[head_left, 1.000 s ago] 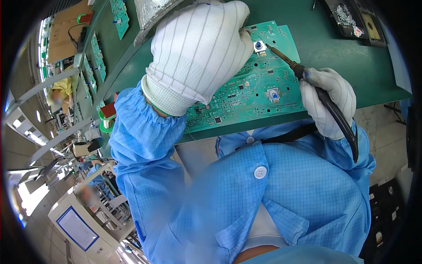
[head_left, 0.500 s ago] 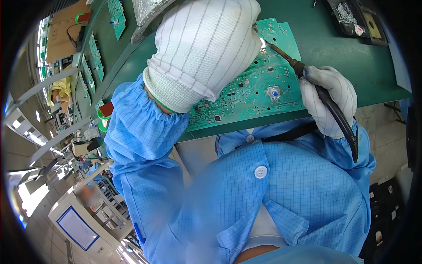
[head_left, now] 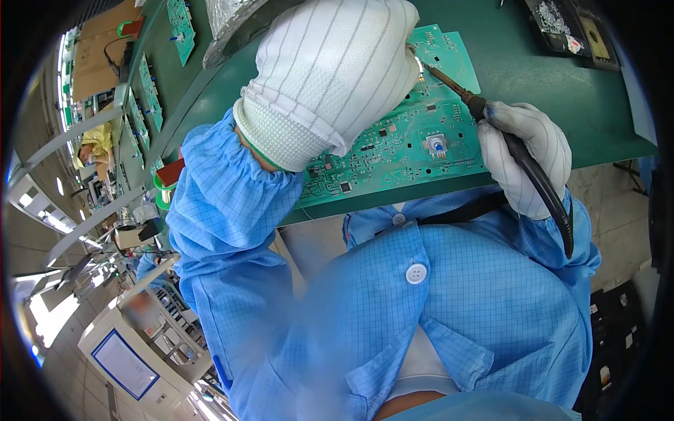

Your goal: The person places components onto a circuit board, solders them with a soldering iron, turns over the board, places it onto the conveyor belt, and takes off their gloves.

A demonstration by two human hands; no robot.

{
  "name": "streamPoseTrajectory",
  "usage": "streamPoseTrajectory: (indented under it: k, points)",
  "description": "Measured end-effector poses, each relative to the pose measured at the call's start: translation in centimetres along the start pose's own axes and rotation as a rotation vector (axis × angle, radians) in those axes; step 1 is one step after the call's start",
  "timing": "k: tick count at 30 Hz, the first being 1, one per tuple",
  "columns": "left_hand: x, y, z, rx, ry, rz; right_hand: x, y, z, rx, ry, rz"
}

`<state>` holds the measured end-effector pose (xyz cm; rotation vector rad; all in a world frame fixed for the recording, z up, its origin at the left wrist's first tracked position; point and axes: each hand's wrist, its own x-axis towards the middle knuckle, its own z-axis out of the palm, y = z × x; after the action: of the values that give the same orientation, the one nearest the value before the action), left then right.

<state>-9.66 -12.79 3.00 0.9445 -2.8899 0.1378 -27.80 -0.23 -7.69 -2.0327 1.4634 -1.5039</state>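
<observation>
Green counter (head_left: 562,116): right hand (head_left: 542,149) grips iron (head_left: 477,107) at two o'clock; left hand (head_left: 337,74), twelve o'clock, fingers hidden, grip unclear. A slip could scorch the board (head_left: 393,158).

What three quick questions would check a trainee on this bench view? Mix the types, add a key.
1. Which hand holds the soldering iron? A) left B) right
2. True or false: the left hand hides the whole circuit board.
3. Fill in: the knob in plain view on the board has a ____ centre.

Key:
1. B, the right hand.
2. False; much of the board shows beside the left hand.
3. blue
</observation>
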Motion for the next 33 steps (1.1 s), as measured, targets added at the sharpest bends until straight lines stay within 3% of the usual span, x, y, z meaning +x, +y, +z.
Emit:
streamPoseTrajectory:
  k: [8,12,17,20,23,26,29,31,32,33]
  points:
    - [-0.8,-0.6,0.7,0.059,0.135,0.159,0.2,-0.5,0.4,-0.062,0.032,-0.068]
    - [-0.8,-0.7,0.9,0.047,0.149,0.189,-0.2,-0.7,0.3,-0.045,0.006,0.004]
    - [-1.0,-0.8,0.3,0.04,0.151,0.201,0.2,-0.5,0.5,-0.051,0.031,-0.072]
    - [-1.3,-1.2,0.0,-0.095,-0.038,0.02,0.3,-0.2,0.4,-0.07,0.043,-0.109]
    - [-1.8,-2.0,1.1,-0.089,0.105,0.049,0.5,0.3,-0.2,-0.055,0.022,-0.091]
    - [-2.8,-3.1,2.4,0.001,-0.036,0.193,0.0,-0.5,0.2,-0.016,-0.002,-0.055]
    - [-3.3,-3.9,4.5,-0.237,-0.087,0.073,-0.2,-0.4,0.3,0.0,0.003,-0.048]
    - [-3.1,-3.8,5.7,-0.017,0.131,0.218,0.1,-0.4,0.4,-0.017,0.015,-0.079]
    - [-3.0,-3.8,5.9,-0.016,0.132,0.218,0.2,-0.4,0.5,-0.034,0.026,-0.108]
    - [-2.4,-3.3,5.2,-0.216,-0.041,-0.07,0.2,-0.4,0.5,-0.035,0.026,-0.108]
